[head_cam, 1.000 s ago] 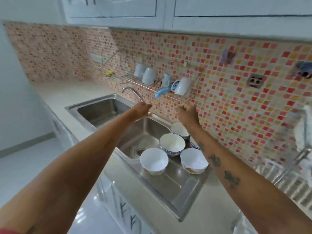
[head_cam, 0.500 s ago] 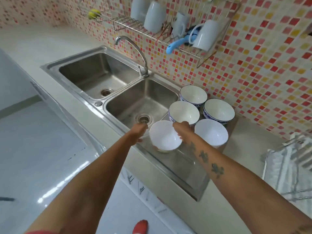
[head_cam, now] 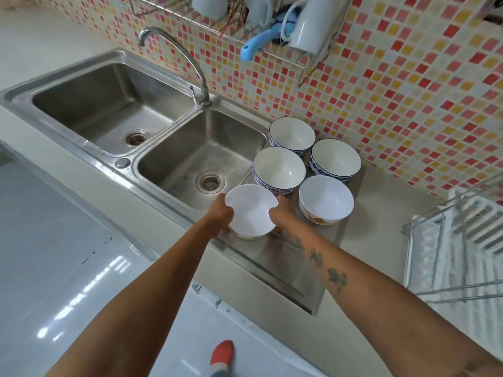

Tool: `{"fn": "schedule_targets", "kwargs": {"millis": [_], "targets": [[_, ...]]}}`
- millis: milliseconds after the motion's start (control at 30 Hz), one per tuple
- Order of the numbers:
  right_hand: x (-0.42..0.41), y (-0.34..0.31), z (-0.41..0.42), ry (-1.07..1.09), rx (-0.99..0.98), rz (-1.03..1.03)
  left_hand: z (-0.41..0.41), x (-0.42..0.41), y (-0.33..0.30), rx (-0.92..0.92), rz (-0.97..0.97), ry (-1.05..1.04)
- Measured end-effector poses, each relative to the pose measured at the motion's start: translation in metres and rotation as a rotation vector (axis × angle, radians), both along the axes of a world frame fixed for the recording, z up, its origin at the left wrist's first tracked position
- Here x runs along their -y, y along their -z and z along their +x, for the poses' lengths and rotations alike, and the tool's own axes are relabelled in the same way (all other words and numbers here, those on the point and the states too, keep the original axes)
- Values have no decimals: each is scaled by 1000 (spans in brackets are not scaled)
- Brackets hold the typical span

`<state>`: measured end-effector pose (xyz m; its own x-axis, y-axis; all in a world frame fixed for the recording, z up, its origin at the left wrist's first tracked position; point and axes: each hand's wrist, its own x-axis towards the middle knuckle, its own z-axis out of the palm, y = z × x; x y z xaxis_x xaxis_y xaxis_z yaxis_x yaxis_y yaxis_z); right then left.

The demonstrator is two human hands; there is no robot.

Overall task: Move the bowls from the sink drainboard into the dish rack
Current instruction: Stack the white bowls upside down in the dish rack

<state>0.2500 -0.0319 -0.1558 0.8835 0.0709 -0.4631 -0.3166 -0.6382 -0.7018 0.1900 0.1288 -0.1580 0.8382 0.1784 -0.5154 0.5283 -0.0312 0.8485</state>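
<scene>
Both forearms extend forward and downward from the lower edge of the view and converge on the nearest bowl. The left hand [head_cam: 221, 212] grips the left rim of the plain white bowl [head_cam: 250, 213], and the right hand [head_cam: 281, 216] grips its right rim; the fingers of each hand are closed around the bowl's edge, thumbs over the lip. The right forearm bears dark tattoo marks. The white bowl sits at the near left corner of the cluster on the steel drainboard [head_cam: 283, 265]; whether its base is on the steel or just off it cannot be determined. Just beside it to the right stands a white bowl with an orange-patterned base [head_cam: 325, 200]. Beyond these stand three blue-patterned bowls [head_cam: 279, 168], close together against the mosaic tile wall [head_cam: 408, 104]. The white dish rack [head_cam: 457, 251] stands on the worktop [head_cam: 381, 213] to the right, well apart from the bowls.
</scene>
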Motion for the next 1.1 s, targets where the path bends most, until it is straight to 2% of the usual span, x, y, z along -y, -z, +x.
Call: {"fn": "schedule_targets", "kwargs": {"millis": [67,233,367,433,533,667,800,933,1100], "targets": [[1,-5,-3,-3,-17,13,2,-4,7,-18,-23,1],[9,-39,-11,-33,32,10,-1,0,-22,1,-138,-61],[23,-96,-11,-38,173,48,4,8,-81,93,-289,-113],[36,-133,-12,-4,303,107,9,22,-122,157,-426,3],[71,-201,-19,105,521,163,21,55,-190,236,-557,64],[141,-299,-45,224,853,223,23,136,-275,453,-524,278],[232,-374,-90,376,1118,190,11,231,-340,466,-589,594],[331,-412,-142,526,1218,150,-6,329,-380,500,-583,817],[433,-412,-200,636,1204,198,-33,447,-403,578,-408,912]]}}
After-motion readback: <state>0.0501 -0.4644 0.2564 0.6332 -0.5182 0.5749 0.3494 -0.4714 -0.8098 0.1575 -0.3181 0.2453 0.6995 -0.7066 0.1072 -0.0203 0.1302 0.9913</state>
